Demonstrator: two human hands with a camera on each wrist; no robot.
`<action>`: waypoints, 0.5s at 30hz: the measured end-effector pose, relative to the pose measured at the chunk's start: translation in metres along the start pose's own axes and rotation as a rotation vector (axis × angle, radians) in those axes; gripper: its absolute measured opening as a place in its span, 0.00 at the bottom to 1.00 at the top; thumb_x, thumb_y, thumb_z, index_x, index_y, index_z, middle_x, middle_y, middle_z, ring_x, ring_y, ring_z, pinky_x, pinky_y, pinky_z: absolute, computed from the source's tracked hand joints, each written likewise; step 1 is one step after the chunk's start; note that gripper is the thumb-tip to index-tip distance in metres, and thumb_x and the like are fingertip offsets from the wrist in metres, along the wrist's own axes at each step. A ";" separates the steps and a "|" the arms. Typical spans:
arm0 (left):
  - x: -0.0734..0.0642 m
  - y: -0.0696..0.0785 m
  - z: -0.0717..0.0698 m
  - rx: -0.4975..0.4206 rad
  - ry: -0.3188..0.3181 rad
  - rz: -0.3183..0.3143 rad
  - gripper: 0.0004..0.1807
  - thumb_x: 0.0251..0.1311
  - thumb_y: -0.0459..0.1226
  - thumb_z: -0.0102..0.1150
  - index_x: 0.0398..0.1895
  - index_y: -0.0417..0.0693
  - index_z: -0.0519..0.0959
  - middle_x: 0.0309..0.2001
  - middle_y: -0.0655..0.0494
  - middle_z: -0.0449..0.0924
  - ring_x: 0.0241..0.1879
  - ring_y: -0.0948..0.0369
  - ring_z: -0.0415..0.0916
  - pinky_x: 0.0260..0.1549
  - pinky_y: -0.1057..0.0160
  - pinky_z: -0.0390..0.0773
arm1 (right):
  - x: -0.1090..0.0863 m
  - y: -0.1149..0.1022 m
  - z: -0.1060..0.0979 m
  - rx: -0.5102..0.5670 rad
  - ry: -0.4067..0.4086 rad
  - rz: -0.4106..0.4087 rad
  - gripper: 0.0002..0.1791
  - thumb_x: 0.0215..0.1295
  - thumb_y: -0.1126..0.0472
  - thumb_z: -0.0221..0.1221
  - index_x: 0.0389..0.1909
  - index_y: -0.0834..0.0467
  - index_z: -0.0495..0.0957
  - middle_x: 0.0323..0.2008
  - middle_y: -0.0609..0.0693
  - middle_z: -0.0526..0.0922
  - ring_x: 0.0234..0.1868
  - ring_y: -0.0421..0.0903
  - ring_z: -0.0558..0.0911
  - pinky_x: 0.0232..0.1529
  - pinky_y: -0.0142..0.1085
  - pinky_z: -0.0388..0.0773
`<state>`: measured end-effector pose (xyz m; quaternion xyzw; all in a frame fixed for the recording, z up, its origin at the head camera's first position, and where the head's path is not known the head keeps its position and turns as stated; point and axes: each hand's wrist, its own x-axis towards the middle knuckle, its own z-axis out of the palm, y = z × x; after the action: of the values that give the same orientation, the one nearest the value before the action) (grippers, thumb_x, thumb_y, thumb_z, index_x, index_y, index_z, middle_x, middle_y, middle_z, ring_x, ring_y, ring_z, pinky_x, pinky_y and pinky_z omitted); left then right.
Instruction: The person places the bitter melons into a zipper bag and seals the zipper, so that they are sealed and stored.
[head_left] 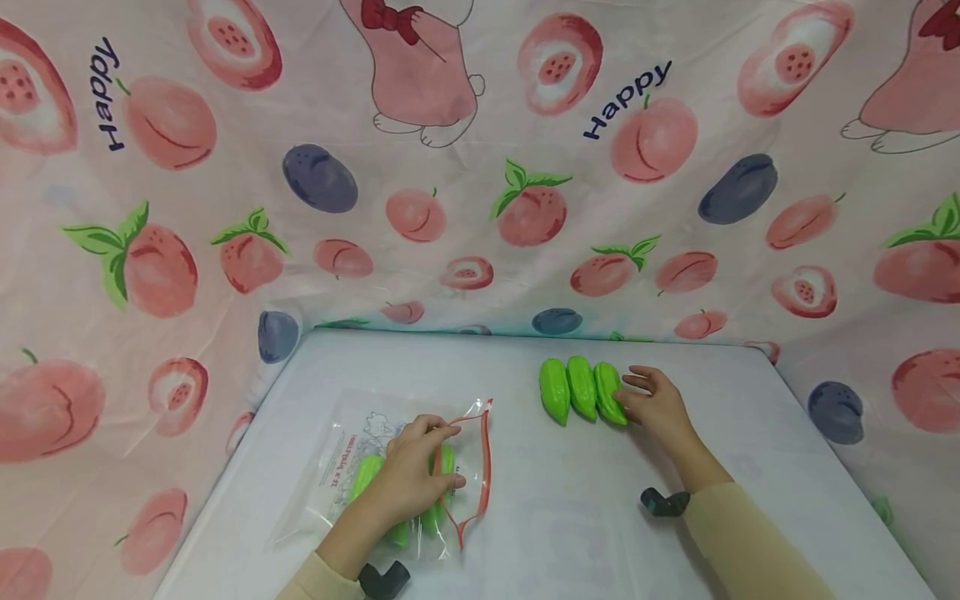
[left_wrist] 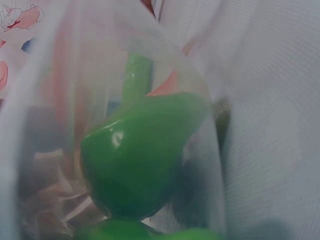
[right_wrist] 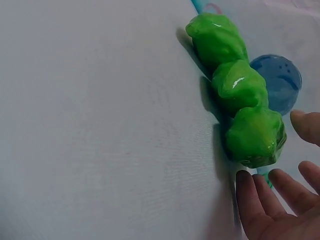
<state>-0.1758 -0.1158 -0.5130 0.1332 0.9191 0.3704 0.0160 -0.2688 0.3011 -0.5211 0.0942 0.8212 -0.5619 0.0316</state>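
Nearest, on the left of the white table [head_left: 562,517], a clear bag [head_left: 322,492] is laid with several green pods [head_left: 367,473] inside, its red-edged mouth [head_left: 486,467] turned to the right. The left hand [head_left: 408,475] is laid over the bag at that mouth; whether the lip is pinched or only touched by its fingers cannot be told.

Farther off and to the right, the right hand [head_left: 660,408] is held with thumb and fingers spread, and nothing is grasped by it. Its fingertips are placed just beside the right-hand pod [head_left: 611,393]; whether that pod is touched cannot be made out. From this hand the pod lies immediately to the left, its long axis set roughly near to far, so that a grip closed from the right would, it is judged, be made across its narrow width.

Beyond it to the left, the middle pod [head_left: 581,387] and the left-hand pod [head_left: 554,392] are lined up alongside, almost parallel. All three are placed much closer to the right hand than to the left, and farther off than the bag mouth. Behind them a fruit-printed cloth [head_left: 480,192] is hung.
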 end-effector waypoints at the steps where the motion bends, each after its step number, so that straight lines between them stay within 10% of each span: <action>1: 0.000 0.000 0.000 -0.001 0.000 0.003 0.41 0.53 0.44 0.84 0.72 0.55 0.80 0.65 0.63 0.73 0.65 0.57 0.71 0.69 0.38 0.67 | 0.001 0.000 0.000 -0.003 0.000 0.004 0.41 0.76 0.59 0.65 0.82 0.63 0.57 0.79 0.67 0.68 0.74 0.64 0.76 0.52 0.35 0.89; 15: 0.000 0.000 -0.001 -0.003 0.002 0.007 0.41 0.53 0.43 0.85 0.72 0.54 0.80 0.65 0.62 0.73 0.64 0.57 0.72 0.70 0.38 0.66 | 0.005 0.000 0.002 -0.060 -0.033 0.019 0.46 0.70 0.62 0.71 0.83 0.64 0.56 0.78 0.69 0.67 0.73 0.65 0.76 0.47 0.31 0.87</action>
<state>-0.1755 -0.1161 -0.5124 0.1358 0.9182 0.3718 0.0139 -0.2741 0.3001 -0.5224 0.0914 0.8363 -0.5380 0.0533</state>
